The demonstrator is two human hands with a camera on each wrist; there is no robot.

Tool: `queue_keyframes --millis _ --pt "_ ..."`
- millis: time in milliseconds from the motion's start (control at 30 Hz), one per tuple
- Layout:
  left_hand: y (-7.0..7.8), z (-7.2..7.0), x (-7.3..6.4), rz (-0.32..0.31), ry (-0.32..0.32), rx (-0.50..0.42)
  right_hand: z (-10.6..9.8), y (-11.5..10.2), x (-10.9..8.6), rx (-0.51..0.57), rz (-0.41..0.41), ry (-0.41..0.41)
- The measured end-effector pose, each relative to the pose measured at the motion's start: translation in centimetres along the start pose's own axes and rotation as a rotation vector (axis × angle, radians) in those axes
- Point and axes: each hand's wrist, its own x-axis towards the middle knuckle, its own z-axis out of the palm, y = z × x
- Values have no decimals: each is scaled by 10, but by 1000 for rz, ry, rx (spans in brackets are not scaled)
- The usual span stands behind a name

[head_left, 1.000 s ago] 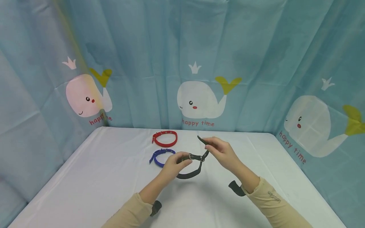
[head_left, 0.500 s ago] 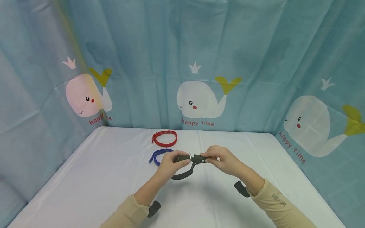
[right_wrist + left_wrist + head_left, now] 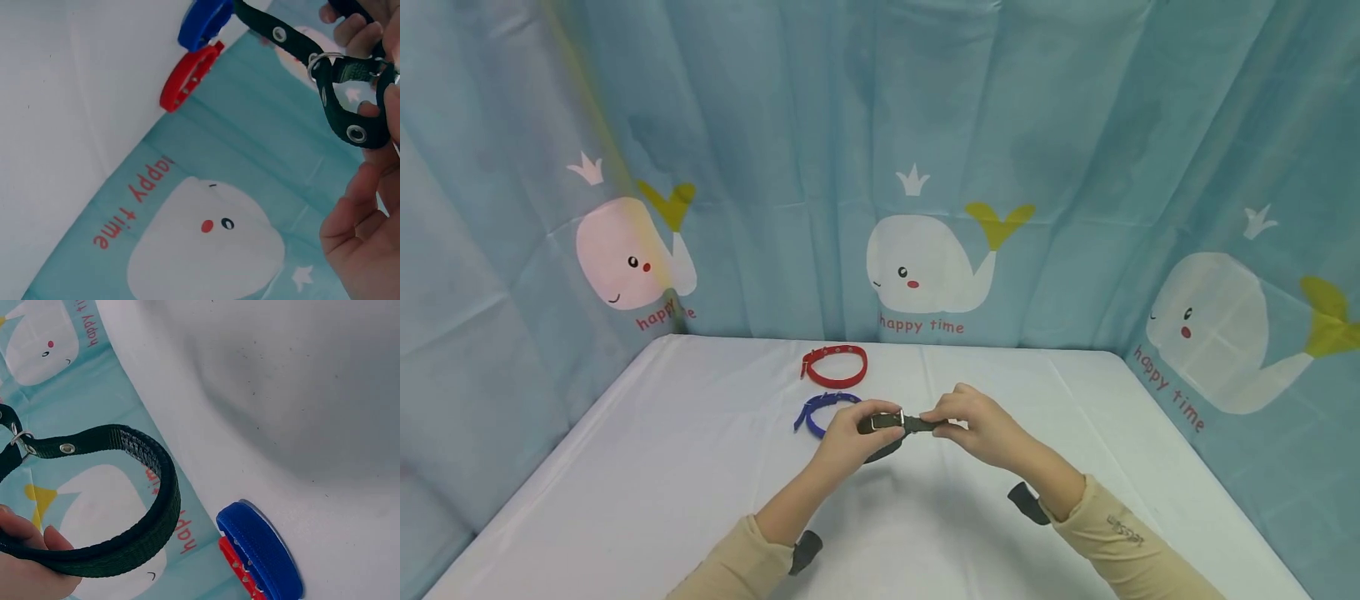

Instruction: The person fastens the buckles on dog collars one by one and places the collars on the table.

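Both hands hold a dark green pet collar [image 3: 919, 425] above the white table. My left hand [image 3: 841, 442] pinches it beside its silver buckle [image 3: 900, 419], seen in the head view. My right hand [image 3: 983, 427] pinches the strap's other end between thumb and fingers, close to the buckle. In the right wrist view, the green strap [image 3: 300, 40] bends back in a small loop by the buckle, past a metal ring [image 3: 325, 60] and several eyelets. The padded band [image 3: 119, 562] curves round in a wide loop in the left wrist view.
A blue collar [image 3: 812, 422] lies just behind my left hand, partly covered by it. Farther back is a red collar [image 3: 833, 383]. The white table [image 3: 662, 467] ends at a blue whale-print curtain [image 3: 790, 250]. Dark pieces [image 3: 807, 552] show beside both forearms.
My right hand has come down and left with the strap's end, which pointed up a second ago and now lies level near the buckle. Less of the green loop shows below the left hand.
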Motion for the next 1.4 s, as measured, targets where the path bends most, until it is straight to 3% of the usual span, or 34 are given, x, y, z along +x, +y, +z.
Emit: queue_keyframes --millis 333,633,800,1100,1300,1400 --pt "1 1 -2 47 -4 6 7 -1 4 41 46 17" --pt "0 1 -1 64 48 -16 18 2 7 226 241 34" --pt "0 3 0 57 72 -23 23 4 10 292 239 106" --pt "-1 3 0 5 95 -8 25 3 12 382 303 81" --pt "0 7 0 83 61 -9 31 0 16 417 296 100" --pt "2 8 0 95 76 -24 32 0 16 424 282 168"
